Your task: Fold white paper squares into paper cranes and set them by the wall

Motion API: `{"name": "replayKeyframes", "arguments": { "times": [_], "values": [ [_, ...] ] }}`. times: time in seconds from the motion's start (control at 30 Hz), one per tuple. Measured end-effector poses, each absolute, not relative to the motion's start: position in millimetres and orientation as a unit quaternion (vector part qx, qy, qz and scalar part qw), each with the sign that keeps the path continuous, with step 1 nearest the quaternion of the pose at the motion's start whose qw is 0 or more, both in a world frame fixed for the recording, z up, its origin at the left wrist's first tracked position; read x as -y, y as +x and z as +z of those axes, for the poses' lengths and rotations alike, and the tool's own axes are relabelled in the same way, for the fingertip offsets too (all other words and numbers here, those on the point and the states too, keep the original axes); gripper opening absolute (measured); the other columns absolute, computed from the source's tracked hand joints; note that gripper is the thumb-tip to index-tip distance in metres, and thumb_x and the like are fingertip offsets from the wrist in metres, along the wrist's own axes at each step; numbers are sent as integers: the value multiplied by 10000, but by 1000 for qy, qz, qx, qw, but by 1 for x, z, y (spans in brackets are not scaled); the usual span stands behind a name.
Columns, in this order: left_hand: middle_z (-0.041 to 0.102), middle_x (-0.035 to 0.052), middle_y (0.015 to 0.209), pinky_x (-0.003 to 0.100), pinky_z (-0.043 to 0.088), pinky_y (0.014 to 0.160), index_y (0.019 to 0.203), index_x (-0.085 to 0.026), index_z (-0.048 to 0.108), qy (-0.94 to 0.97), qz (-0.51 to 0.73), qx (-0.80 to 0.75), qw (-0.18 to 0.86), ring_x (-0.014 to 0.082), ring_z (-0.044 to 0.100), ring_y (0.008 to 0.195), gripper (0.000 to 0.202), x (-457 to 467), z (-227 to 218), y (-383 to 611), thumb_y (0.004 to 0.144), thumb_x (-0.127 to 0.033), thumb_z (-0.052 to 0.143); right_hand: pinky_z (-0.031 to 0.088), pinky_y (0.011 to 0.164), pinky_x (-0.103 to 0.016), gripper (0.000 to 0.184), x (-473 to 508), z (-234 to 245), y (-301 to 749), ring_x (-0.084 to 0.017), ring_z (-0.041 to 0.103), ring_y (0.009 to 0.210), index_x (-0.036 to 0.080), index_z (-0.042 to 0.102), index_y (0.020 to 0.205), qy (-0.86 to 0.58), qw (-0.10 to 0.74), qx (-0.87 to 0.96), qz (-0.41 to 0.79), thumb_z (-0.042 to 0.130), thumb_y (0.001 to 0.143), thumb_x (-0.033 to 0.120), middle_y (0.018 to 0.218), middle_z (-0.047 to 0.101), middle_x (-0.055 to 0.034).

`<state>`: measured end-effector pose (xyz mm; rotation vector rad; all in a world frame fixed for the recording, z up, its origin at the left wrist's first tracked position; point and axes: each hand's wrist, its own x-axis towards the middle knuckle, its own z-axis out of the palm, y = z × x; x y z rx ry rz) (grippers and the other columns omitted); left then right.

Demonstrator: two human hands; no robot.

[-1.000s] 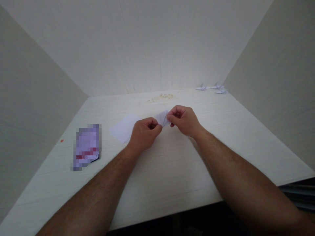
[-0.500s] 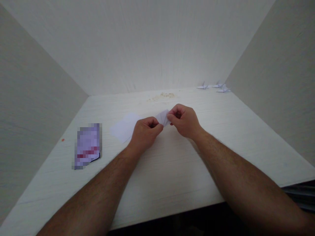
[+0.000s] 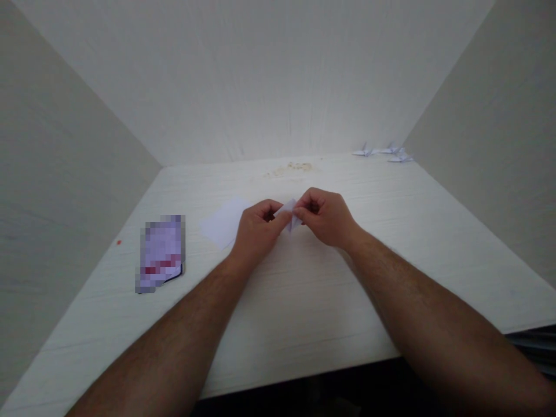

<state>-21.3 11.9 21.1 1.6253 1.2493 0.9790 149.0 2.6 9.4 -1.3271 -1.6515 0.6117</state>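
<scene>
A small folded piece of white paper (image 3: 286,207) is pinched between both hands above the middle of the table. My left hand (image 3: 263,226) grips its left side, thumb across the front. On the right edge, my right hand (image 3: 324,213) holds it between thumb and forefinger. Fingers cover much of the paper, so its full shape is hidden. Flat white paper sheets (image 3: 221,223) lie on the table just left of my left hand, partly behind it.
Several folded paper cranes (image 3: 397,155) stand in the far right corner. A pixelated flat object (image 3: 160,252) lies at left, near a tiny orange bit (image 3: 119,242). Pale crumb-like marks (image 3: 295,168) show near the back wall. Walls enclose the white table (image 3: 304,324) on three sides.
My left thumb has moved up over the front of the folded paper, and both hands have drawn closer together. The paper shows less between them. The whole view has shifted slightly.
</scene>
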Motion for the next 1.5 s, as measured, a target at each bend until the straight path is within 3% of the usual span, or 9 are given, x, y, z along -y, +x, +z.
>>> {"name": "replayKeyframes", "arguments": {
  "times": [0.33,0.77,1.5],
  "values": [
    [555,-19,583,238,305,515,636,-151,633,670,349,-514,407,92,444,550,235,-13,17,-22,745,-352,689,402,587,-255,46,-1,8,147,-105,525,589,188,668,758,-538,433,686,230,656,791,217,662,656,14],
    [547,-31,572,228,300,504,636,-159,638,649,365,-518,421,92,433,546,147,-12,15,-21,709,-280,677,447,592,-256,31,-1,8,146,-113,573,603,181,653,758,-527,443,675,265,641,766,209,691,678,0],
    [555,-31,580,227,302,508,635,-153,657,655,351,-506,439,83,423,544,169,-11,17,-21,718,-294,701,378,615,-268,83,0,15,149,-119,544,628,184,662,786,-545,349,737,195,593,828,204,714,684,-8]
  ]
}}
